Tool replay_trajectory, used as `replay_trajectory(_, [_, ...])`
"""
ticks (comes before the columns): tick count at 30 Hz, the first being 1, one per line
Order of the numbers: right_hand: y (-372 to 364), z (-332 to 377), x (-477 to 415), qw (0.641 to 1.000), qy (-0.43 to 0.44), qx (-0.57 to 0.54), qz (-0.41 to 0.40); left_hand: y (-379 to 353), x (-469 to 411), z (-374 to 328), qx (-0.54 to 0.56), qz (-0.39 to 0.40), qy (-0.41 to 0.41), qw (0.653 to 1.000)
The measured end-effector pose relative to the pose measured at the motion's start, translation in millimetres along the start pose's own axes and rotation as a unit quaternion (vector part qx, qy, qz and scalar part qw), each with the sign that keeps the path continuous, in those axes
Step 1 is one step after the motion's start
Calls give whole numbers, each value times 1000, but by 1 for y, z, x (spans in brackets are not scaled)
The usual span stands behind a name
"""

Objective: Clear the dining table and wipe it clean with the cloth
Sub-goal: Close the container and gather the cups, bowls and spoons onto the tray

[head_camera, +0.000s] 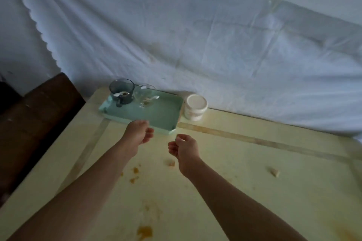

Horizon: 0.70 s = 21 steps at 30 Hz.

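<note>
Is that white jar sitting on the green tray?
No, the white jar stands on the table itself, just beside the right end of the green tray, not on it.

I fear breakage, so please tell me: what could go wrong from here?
1. The dark glass mug and clear glass cup stand together at the green tray's far end; lifted unevenly, it may tip them.
2. Wiping now could smear the orange stains and push the food chunks off the table.
</note>
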State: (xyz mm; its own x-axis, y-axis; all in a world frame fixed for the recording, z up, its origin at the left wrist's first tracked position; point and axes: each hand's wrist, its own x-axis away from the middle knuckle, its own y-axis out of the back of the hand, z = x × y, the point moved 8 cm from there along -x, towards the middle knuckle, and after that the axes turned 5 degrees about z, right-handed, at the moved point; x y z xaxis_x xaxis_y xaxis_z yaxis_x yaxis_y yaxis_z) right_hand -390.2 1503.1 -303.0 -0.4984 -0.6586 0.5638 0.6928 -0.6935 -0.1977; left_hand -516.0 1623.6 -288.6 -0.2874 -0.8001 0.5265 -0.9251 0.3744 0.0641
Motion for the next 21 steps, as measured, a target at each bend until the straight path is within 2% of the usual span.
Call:
replay_trajectory(11, [254,-63,138,993,-17,-58,-105,-186,166,107,-59,99,47,992])
replay_trajectory(17, [404,-139,227,979,-56,-88,-176,-299,257,201,-118,162,85,976])
replay_trajectory(21, [478,-179,264,962,-77,-107,-237,-352,300,241,-138,197,101,965])
